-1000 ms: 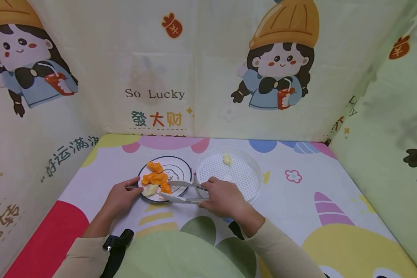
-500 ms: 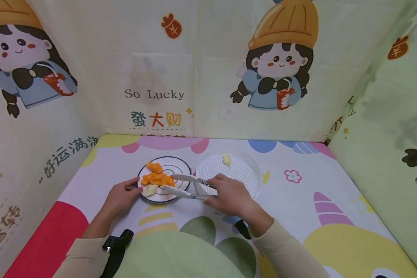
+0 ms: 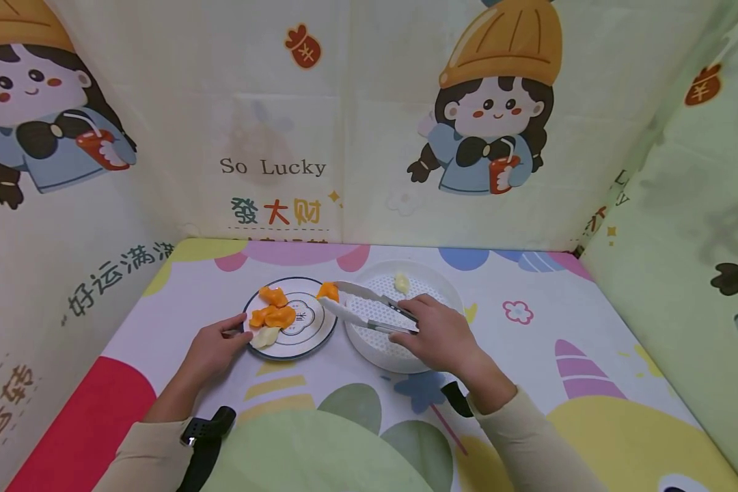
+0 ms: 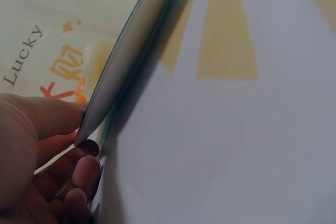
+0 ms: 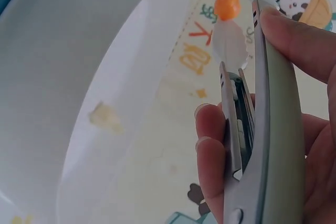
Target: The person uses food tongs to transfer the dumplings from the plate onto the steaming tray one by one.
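My left hand (image 3: 215, 352) pinches the left rim of a white plate with a dark blue edge (image 3: 312, 335); the left wrist view shows thumb and fingers at the rim (image 4: 84, 129). Orange lumpy pieces (image 3: 279, 316) and a pale piece (image 3: 266, 337) lie on the plate's left half. My right hand (image 3: 439, 335) grips metal tongs with pale tips (image 3: 369, 302). Between those tips an orange piece (image 3: 328, 291) is held above the gap between plate and white round perforated tray (image 3: 369, 352). One pale yellowish piece (image 3: 402, 283) sits in the tray.
A patterned cloth (image 3: 504, 369) covers the table. Behind it stands a printed fabric wall (image 3: 369, 137), with further fabric at both sides. The tray stands right of the plate, partly below the right hand and tongs.
The tongs have closed on an orange piece at the plate and lifted it right and away from me, toward the tray. My left hand stays at the plate's rim.
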Tool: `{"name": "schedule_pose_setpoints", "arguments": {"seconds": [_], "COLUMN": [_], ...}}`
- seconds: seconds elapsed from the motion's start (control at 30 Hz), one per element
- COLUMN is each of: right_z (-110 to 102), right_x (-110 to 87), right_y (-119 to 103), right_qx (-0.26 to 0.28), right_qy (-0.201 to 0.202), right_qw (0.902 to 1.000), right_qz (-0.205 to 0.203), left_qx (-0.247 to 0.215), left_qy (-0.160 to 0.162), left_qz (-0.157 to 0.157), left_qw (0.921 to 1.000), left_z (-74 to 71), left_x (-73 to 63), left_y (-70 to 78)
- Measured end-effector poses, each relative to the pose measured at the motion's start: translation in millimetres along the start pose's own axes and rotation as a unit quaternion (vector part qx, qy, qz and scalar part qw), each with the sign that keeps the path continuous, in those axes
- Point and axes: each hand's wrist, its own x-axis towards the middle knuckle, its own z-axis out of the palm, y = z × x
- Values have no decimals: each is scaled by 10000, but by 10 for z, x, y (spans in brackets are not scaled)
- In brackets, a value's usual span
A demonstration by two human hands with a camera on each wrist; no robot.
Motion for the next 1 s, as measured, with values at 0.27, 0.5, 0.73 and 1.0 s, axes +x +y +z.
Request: {"name": "schedule_pose_setpoints", "arguments": {"seconds": [0.27,0.5,0.73,1.0], "right_z": [-32,19,67,105], "right_x": [-27,-18,24,80], "right_y": [278,424,483,504], "right_qx": [-93,-208,-291,-324], "right_qy": [274,273,182,16], "right_qw": [9989,9979,9968,9950], "right_qz": [363,545,725,942], "left_qx": [39,37,20,16], "left_qy": [5,1,-21,-7], "left_qz": [7,-7,-3,3], "left_qw": [10000,10000,10000,10000], "left_z": [0,4,-2,-8], "left_x": [-3,-2,9,1], "left_y": [-4,13,0,16]}}
